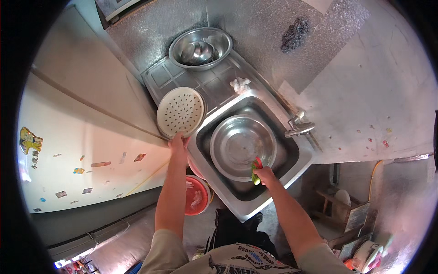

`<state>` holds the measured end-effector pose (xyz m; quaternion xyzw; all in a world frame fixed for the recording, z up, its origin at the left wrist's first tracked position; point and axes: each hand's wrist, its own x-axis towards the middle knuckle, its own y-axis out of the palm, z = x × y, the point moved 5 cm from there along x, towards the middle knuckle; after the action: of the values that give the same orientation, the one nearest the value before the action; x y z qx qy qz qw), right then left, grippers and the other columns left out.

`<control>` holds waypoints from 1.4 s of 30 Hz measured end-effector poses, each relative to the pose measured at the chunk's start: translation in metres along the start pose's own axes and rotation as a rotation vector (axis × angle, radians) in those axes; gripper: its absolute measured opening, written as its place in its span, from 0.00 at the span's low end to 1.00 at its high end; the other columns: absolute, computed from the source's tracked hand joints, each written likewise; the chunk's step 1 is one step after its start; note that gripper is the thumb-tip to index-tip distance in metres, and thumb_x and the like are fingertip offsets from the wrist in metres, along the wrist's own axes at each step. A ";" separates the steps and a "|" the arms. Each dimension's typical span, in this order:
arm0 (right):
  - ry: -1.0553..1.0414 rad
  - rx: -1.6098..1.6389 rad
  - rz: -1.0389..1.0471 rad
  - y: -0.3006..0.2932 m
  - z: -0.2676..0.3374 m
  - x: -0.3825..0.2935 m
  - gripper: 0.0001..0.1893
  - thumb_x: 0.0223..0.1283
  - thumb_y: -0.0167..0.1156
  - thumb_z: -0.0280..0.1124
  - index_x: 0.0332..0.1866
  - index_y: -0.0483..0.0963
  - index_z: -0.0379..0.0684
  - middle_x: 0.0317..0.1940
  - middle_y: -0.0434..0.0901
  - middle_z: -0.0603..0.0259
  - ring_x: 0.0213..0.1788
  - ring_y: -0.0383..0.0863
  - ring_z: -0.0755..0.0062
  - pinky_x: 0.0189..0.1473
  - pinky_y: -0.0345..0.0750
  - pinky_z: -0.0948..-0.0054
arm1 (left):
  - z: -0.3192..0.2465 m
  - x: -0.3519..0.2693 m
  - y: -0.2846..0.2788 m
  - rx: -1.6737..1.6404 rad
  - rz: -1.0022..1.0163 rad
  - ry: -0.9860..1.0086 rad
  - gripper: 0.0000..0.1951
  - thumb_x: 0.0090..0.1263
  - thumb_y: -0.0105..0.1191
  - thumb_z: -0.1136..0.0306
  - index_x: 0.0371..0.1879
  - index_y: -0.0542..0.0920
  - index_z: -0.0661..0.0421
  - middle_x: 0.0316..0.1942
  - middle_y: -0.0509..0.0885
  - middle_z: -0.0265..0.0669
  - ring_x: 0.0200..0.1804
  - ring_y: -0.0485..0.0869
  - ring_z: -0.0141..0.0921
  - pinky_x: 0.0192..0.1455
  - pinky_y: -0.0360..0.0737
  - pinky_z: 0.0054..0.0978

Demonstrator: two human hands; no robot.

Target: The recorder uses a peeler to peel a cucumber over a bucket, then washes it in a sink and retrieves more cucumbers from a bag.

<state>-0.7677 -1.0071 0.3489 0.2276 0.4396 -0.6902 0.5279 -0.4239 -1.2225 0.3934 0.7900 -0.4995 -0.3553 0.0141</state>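
My left hand (177, 141) grips the near rim of a round cream perforated colander (181, 111), which is over the left side of the drainboard. Whether the colander rests on the steel is hard to tell. In my right hand (266, 175) are some green and red vegetables (256, 172), which look like peppers. They are above the near rim of a stainless steel basin (236, 147). That basin sits inside the steel sink (239, 202), and its shiny bottom shows no food.
A steel bowl (174, 56) with smaller metal bowls stands at the drainboard's far end. A crumpled white cloth or bag (240, 85) lies by the sink. The faucet (299, 129) juts from the right. A white refrigerator (113, 137) flanks the left; a red bucket (198, 197) stands below.
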 end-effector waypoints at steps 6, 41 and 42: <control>-0.196 -0.207 0.026 0.021 -0.009 -0.021 0.16 0.51 0.63 0.41 0.30 0.78 0.34 0.19 0.78 0.59 0.19 0.80 0.66 0.24 0.75 0.70 | -0.001 0.024 -0.022 -0.105 -0.140 0.061 0.13 0.64 0.54 0.73 0.46 0.73 0.62 0.41 0.80 0.43 0.42 0.82 0.34 0.46 0.85 0.31; 0.136 1.618 -1.135 0.031 -0.610 -0.483 0.07 0.58 0.55 0.29 0.42 0.73 0.42 0.24 0.81 0.65 0.22 0.76 0.79 0.20 0.68 0.77 | 0.432 -0.716 -0.023 1.436 1.879 -0.543 0.11 0.70 0.49 0.71 0.49 0.75 0.57 0.42 0.82 0.38 0.43 0.83 0.29 0.41 0.80 0.24; 0.138 1.629 -1.133 0.038 -0.625 -0.493 0.07 0.58 0.55 0.29 0.42 0.73 0.42 0.24 0.81 0.65 0.22 0.76 0.79 0.20 0.68 0.77 | 0.442 -0.749 -0.021 1.420 1.982 -0.511 0.10 0.70 0.48 0.71 0.49 0.75 0.56 0.41 0.82 0.37 0.42 0.83 0.27 0.40 0.80 0.23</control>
<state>-0.6586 -0.2192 0.3996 0.3168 -0.0949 -0.9168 -0.2240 -0.8482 -0.4665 0.4651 -0.1857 -0.9498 0.0134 -0.2515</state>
